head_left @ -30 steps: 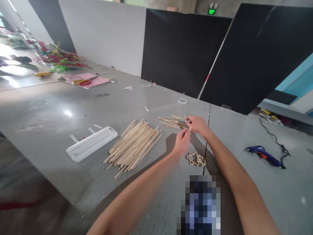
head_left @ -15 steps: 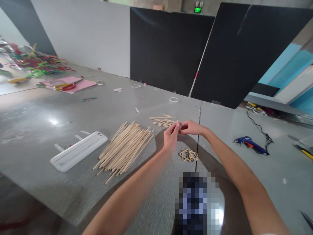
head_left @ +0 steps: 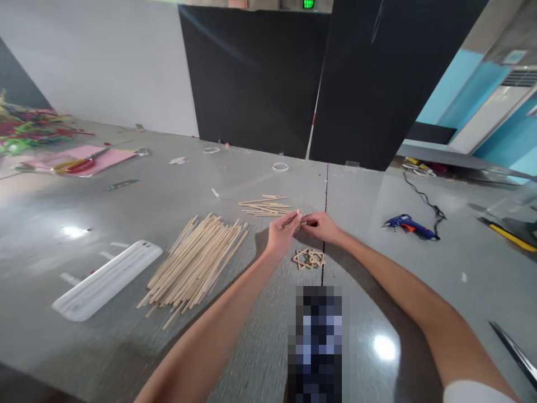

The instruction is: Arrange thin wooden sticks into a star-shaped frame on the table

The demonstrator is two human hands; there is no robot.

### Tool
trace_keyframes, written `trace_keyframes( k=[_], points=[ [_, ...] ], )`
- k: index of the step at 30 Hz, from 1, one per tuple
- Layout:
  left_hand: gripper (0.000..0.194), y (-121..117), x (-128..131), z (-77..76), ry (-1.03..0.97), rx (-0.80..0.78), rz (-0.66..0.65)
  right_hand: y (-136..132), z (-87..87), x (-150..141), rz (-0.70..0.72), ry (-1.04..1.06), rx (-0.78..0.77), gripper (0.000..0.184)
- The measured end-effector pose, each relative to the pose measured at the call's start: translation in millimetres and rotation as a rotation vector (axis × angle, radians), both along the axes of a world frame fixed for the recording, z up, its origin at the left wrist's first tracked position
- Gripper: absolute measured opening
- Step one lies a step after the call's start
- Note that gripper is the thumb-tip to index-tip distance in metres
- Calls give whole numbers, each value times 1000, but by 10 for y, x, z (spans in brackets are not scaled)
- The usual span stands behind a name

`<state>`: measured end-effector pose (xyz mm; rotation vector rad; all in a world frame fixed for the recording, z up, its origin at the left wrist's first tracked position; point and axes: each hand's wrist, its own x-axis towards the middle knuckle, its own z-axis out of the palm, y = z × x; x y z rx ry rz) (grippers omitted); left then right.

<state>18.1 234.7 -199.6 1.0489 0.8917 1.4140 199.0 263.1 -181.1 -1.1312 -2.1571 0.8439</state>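
My left hand [head_left: 280,234] is closed in a pinch, fingertips pointing up and away from me. Close beside it, my right hand [head_left: 322,227] is closed too, its fingers nearly meeting the left ones. Whatever small thing is between the fingertips is too small to make out. Just below the hands lie star-shaped pieces made of short sticks [head_left: 308,258]. Beyond the left hand is a small group of thin wooden sticks [head_left: 266,207]. A large pile of long wooden sticks [head_left: 195,263] lies to the left of my left hand.
A white plastic case [head_left: 107,282] lies at the left. Farther back are scissors [head_left: 78,165] on pink paper [head_left: 103,162] and colourful pipe cleaners [head_left: 33,129]. At the right are a blue glue gun [head_left: 411,226] with a cord and a yellow cutter [head_left: 512,235]. Black panels [head_left: 255,78] stand behind.
My view has turned right and tilted slightly, so the table's things sit farther left. Both hands stay together at the fingertips, with a slightly wider gap between them.
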Motion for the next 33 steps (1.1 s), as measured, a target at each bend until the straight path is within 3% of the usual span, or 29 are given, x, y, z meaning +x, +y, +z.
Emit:
trace_keyframes(
  k=[4,10,33],
  points=[
    [40,6,-17,-43,84,-6,-11,61,-88,105,-18,-58,147,53],
    [18,-11,-25,-53,299,38,62,87,-157,139,-1,-95,121,56],
    [19,35,-21,-70,377,21,129,52,-72,44,-46,-98,38,53]
  ],
)
